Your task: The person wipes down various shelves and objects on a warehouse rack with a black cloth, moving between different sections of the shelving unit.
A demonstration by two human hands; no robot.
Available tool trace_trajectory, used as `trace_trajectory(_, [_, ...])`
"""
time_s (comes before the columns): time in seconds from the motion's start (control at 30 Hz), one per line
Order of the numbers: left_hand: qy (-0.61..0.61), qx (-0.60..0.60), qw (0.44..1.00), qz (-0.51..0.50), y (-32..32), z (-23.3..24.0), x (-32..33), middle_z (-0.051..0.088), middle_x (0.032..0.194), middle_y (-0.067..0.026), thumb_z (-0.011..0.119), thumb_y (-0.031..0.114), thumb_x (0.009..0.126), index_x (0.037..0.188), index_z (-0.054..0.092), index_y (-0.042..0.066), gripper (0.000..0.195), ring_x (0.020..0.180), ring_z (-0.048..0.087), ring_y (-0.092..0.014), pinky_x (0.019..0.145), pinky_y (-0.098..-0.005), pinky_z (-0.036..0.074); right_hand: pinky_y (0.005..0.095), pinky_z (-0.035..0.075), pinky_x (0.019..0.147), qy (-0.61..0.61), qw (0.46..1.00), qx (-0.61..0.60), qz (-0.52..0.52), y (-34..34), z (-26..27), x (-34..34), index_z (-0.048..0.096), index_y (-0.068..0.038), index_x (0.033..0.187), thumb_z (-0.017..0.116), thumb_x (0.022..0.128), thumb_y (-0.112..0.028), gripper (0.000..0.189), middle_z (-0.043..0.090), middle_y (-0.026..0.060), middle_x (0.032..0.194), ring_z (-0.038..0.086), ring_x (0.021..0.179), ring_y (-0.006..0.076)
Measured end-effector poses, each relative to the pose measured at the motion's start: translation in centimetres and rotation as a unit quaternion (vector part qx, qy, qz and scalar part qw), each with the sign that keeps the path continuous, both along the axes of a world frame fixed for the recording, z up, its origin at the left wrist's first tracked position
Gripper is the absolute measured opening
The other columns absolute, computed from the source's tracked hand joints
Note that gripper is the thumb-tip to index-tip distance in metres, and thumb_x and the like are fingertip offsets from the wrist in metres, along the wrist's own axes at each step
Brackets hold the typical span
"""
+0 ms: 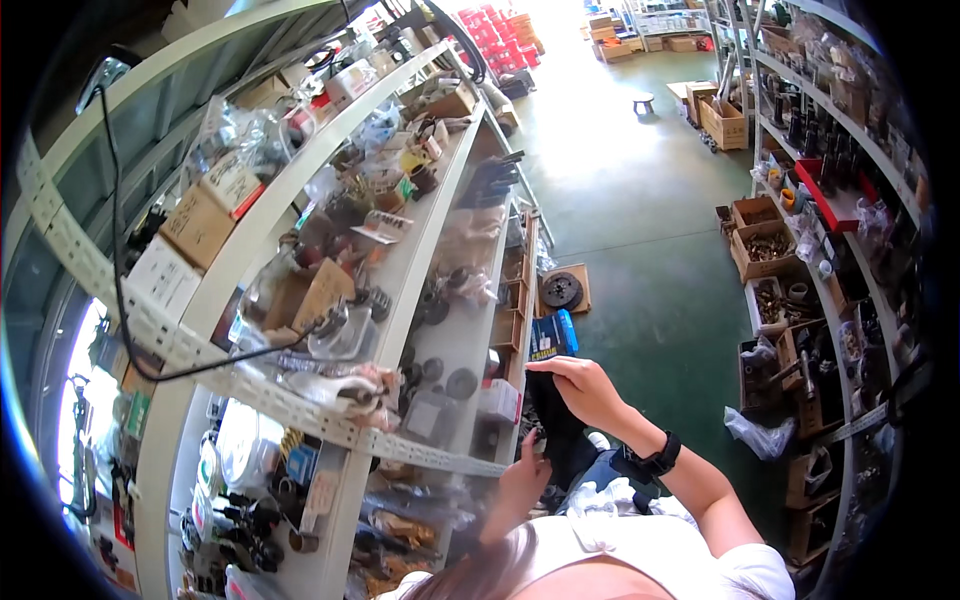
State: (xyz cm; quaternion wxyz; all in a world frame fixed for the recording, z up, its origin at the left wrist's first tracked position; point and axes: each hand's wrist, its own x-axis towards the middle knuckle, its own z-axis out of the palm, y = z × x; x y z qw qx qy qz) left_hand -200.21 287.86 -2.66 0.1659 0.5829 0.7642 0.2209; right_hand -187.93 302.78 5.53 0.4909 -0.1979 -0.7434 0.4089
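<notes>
My right hand [583,386], with a black watch on its wrist, is closed at the upper edge of a dark, cloth-like item [562,431] that hangs in front of my legs. What this item is exactly, I cannot make out. Lower and to the left, my left hand [523,476] is raised beside the same item, its fingers bent; whether it touches the item is unclear. A blue box [553,334] with printing lies just beyond my right hand. Past it, a dark round disc part [562,290] rests on flat cardboard on the floor.
A metal shelving rack [442,247] packed with machine parts, boxes and plastic bags rises close on my left. Another rack [821,281] stands on the right, with wooden boxes [761,244] at its foot. A clear plastic bag [759,433] lies on the green floor [645,225]. A small stool [643,99] stands farther off.
</notes>
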Motion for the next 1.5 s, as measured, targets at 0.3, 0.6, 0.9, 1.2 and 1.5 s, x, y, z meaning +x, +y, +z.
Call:
trace_trajectory(0.3, [0.021,0.115,0.985,0.125,11.3,0.3,-4.6,0.058,0.081,-0.0105,0.052,0.015,0.076,0.091,0.059,0.007,0.018,0.065,0.058,-0.029,0.058,-0.0386,0.046,0.0294,0.044,0.068,0.007,0.994,0.063,0.089,9.3,4.1,-5.9,0.058,-0.002,0.104,0.040,0.075,0.008,0.035,0.058,0.0146,0.085,0.055,0.073,0.0283])
trace_trajectory(0.6, [-0.151,0.305,0.925,0.167,16.1,0.5,-9.7,0.062,0.084,-0.0110,0.044,0.007,0.088,0.103,0.049,-0.001,0.018,0.077,0.060,-0.017,0.068,-0.0263,0.045,0.0314,0.042,0.076,0.048,0.979,0.113,0.161,16.0,7.1,-13.1,0.053,-0.001,0.112,0.044,0.074,0.008,0.040,0.056,0.0128,0.090,0.052,0.084,0.0266])
trace_trajectory(0.9, [0.244,0.478,0.772,0.340,20.1,4.7,-12.9,0.033,0.121,-0.0242,0.059,0.008,0.079,0.125,0.025,-0.006,0.060,0.104,0.044,-0.030,0.086,-0.0383,0.040,0.0431,0.029,0.098,0.157,0.879,0.329,0.308,18.5,13.8,-21.8,0.031,0.000,0.130,0.056,0.071,-0.007,0.064,0.042,0.0225,0.120,0.034,0.119,0.0381])
trace_trajectory(1.2, [0.188,0.539,0.705,0.420,30.0,13.9,-19.2,0.017,0.136,-0.0250,0.066,0.018,0.073,0.134,0.006,-0.005,0.088,0.126,0.024,-0.033,0.103,-0.0405,0.019,0.0389,0.021,0.105,0.205,0.846,0.451,0.196,23.6,19.3,-33.7,0.029,-0.002,0.130,0.054,0.070,-0.012,0.066,0.042,0.0175,0.122,0.029,0.125,0.0284])
trace_trajectory(1.5, [0.255,0.521,0.666,0.469,38.0,13.5,-24.1,0.022,0.133,-0.0277,0.071,0.020,0.070,0.132,0.009,-0.009,0.092,0.122,0.030,-0.036,0.099,-0.0422,0.027,0.0351,0.020,0.106,0.233,0.805,0.512,0.189,30.4,19.7,-34.6,0.033,-0.007,0.129,0.055,0.067,-0.014,0.067,0.044,0.0099,0.124,0.030,0.125,0.0214])
